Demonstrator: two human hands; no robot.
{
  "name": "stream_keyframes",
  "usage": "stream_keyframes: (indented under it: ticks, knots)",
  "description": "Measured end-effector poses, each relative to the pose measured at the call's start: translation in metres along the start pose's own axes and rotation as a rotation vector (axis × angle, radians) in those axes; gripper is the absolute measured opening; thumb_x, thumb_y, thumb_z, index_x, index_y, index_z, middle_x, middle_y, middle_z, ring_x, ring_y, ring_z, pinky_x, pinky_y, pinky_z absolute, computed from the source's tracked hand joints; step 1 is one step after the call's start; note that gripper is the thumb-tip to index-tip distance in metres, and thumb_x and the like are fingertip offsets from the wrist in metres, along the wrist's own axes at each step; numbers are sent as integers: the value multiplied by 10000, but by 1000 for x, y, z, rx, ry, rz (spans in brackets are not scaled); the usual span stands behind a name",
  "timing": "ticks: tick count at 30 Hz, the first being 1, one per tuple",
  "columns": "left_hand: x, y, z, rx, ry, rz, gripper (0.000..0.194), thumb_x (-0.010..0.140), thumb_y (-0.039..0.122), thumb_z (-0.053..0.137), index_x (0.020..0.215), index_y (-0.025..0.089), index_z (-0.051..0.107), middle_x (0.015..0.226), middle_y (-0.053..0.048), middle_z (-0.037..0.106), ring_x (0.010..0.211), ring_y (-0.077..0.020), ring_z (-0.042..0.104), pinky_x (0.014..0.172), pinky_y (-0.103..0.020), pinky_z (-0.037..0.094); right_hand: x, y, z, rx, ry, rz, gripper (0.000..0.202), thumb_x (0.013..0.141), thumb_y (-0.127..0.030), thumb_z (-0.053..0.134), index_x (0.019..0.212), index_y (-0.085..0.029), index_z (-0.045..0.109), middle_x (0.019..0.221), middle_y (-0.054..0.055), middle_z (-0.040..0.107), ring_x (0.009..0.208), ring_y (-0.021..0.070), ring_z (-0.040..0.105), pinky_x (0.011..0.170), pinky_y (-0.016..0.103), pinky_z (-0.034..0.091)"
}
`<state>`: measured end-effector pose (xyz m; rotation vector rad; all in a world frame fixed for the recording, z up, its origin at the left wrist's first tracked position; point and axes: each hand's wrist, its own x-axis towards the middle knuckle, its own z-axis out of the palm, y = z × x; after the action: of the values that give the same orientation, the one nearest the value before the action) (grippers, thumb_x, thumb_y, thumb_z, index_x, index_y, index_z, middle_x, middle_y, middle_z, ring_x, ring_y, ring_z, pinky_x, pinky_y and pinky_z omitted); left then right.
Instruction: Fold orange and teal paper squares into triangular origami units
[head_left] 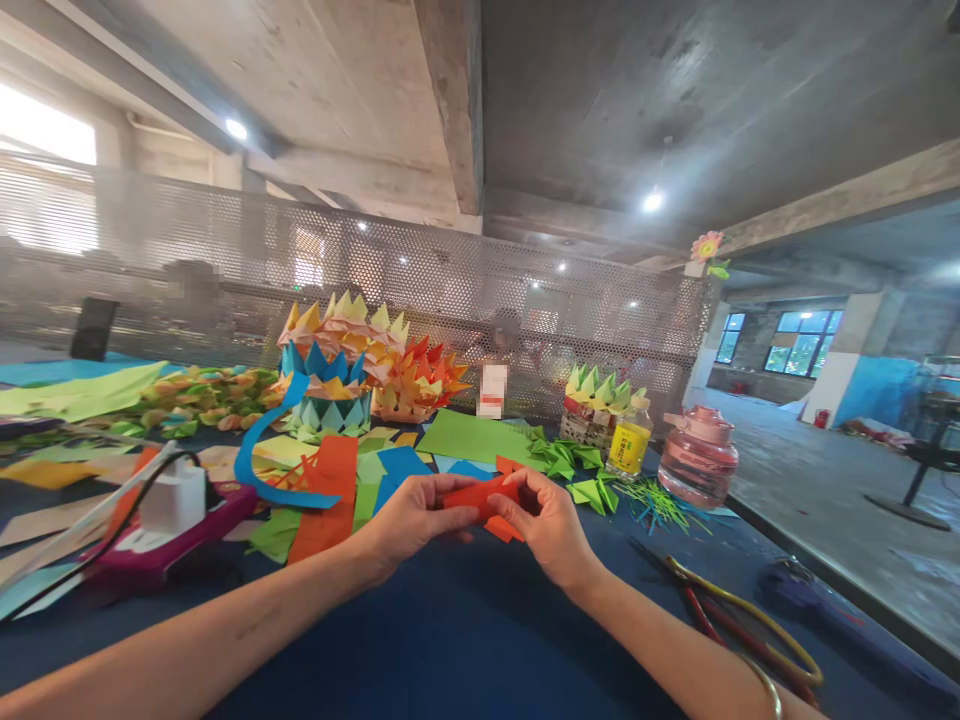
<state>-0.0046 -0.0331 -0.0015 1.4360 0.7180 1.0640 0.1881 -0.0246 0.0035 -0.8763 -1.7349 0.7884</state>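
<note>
Both my hands hold one small folded piece of red-orange paper (480,497) above the front middle of the dark blue table. My left hand (412,520) pinches its left end between thumb and fingers. At the right end, my right hand (546,520) grips it, with the thumb on its near side. An orange sheet (326,500) lies left of my left hand, beside a curled blue paper strip (259,470). Just behind the hands are blue paper pieces (401,468) and a large green sheet (476,437).
Folded-paper crowns (330,415) stand at the back left. Scissors (735,610) lie at the right, near a pink-lidded jug (697,460) and a yellow-labelled bottle (628,440). A magenta power strip (165,560) with a white plug sits left. A perforated screen (450,270) stands behind.
</note>
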Motion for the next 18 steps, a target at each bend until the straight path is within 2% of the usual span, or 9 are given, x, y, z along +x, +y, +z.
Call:
stream_keyframes:
  ticks: [2,4,6,9,12,14,18]
  knots:
    - [0,-1,-2,30,-4,-16,292,852,248,716,1110,125,654,1013,-66,723,917,-185,692,820,-355,557,-1,-1,2,20,-2,8,376,741,-472,724,927,-205,534,709,-13,605,620,147,537,598,270,437]
    - [-1,-1,-4,52,-5,-33,264,871,254,699,1100,127,661,1013,-63,721,932,-186,689,832,-362,555,-2,-2,2,36,-5,19,481,748,-474,724,1072,-214,481,730,-9,630,637,163,570,617,284,461]
    - [-1,0,-5,69,-1,-46,250,884,254,686,1099,129,661,1013,-61,719,931,-186,688,838,-368,554,-1,-2,2,46,-17,29,540,752,-488,723,1138,-208,471,738,-3,644,652,172,588,635,293,473]
    - [-2,3,-4,83,13,-61,224,895,253,673,1078,126,663,999,-58,717,912,-183,690,829,-370,557,0,0,1,52,-60,37,460,741,-538,720,1002,-183,590,758,14,649,663,166,579,631,280,461]
    - [-2,5,-3,87,22,-73,204,893,237,674,1062,124,666,989,-54,716,905,-181,690,825,-367,557,2,2,0,44,-87,39,434,728,-583,716,810,-163,645,685,-5,597,607,134,510,572,251,403]
    - [-2,6,-2,85,21,-83,196,889,221,676,1059,125,669,979,-49,718,898,-178,691,826,-365,555,2,4,0,38,-81,35,449,730,-598,710,769,-155,647,653,-18,562,583,118,464,553,242,366]
    - [-2,5,-3,77,12,-91,206,887,237,680,1065,132,672,991,-50,720,902,-181,692,822,-369,556,2,6,0,26,-72,27,467,734,-610,704,765,-147,651,672,-15,565,605,119,466,581,247,378]
